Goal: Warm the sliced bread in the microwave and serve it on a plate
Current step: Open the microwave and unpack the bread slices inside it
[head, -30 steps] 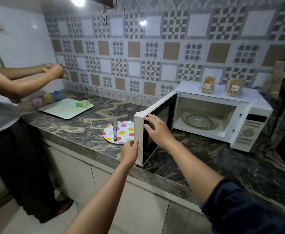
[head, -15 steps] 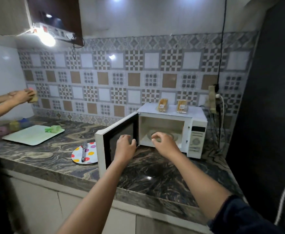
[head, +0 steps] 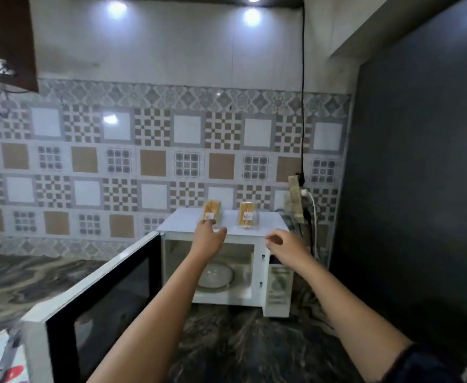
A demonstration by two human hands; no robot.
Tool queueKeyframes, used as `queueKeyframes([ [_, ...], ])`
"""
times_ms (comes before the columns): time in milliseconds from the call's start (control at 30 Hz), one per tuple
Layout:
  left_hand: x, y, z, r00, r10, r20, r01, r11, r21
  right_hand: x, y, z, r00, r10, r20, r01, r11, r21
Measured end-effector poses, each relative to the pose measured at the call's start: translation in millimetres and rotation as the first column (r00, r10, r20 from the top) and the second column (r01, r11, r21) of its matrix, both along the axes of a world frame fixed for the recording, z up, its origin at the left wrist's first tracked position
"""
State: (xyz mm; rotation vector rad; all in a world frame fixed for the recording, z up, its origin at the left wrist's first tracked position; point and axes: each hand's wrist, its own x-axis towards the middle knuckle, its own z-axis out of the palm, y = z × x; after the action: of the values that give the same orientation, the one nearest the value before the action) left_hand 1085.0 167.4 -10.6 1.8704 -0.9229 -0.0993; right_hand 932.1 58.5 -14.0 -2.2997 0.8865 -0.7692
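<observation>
Atop the microwave, an open, empty left hand nears the left bread pack, likely light and squashable, best pinched gently by its sides, while the right hand hovers loosely curled, also empty.

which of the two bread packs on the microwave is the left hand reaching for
The left bread pack: the left hand is right at it, while the right bread pack stands apart.

My feed is moderately dim and lit from above: two ceiling spotlights bloom into soft white halos on the upper wall. I note one specular glare patch on the tiled backsplash. The dark panel on the right renders nearly black, without detail. The microwave door shows faint reflections and blurs toward the lower left corner. Straight lines bow at the frame edges. Overall sharpness is soft, with compression smearing.
</observation>
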Motion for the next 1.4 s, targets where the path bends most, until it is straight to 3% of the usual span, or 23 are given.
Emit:
queueKeyframes([
  [233,112,-85,27,1.000,-0.014,0.019,0.012,0.994,0.106,87,-86,33,0.992,-0.123,0.022,0.121,0.990,0.071],
  [367,166,-122,22,1.000,-0.022,-0.008,0.023,0.973,0.230,126,-119,25,0.979,-0.196,-0.048,0.200,0.975,0.101],
  [500,192,-147,5,0.998,-0.047,-0.041,0.058,0.941,0.333,151,-141,9,0.958,-0.204,-0.200,0.239,0.957,0.166],
  [667,216,-170,-18,0.994,-0.038,-0.102,0.076,0.910,0.407,181,-163,-6,0.961,-0.217,-0.173,0.260,0.922,0.288],
  [933,225,-182,-24,0.998,-0.020,-0.056,0.038,0.936,0.349,213,-175,-15,0.963,-0.249,-0.106,0.270,0.903,0.333],
  [1033,227,-185,-19,0.999,-0.033,-0.002,0.031,0.930,0.366,219,-178,-11,0.948,-0.280,-0.153,0.315,0.902,0.294],
  [1233,234,-184,-12,0.974,-0.206,-0.095,0.227,0.900,0.373,224,-177,-3,0.941,-0.265,-0.211,0.305,0.933,0.188],
  [1400,235,-173,-17,0.907,-0.364,-0.210,0.407,0.887,0.219,212,-176,-10,0.990,-0.135,-0.045,0.142,0.920,0.365],
])
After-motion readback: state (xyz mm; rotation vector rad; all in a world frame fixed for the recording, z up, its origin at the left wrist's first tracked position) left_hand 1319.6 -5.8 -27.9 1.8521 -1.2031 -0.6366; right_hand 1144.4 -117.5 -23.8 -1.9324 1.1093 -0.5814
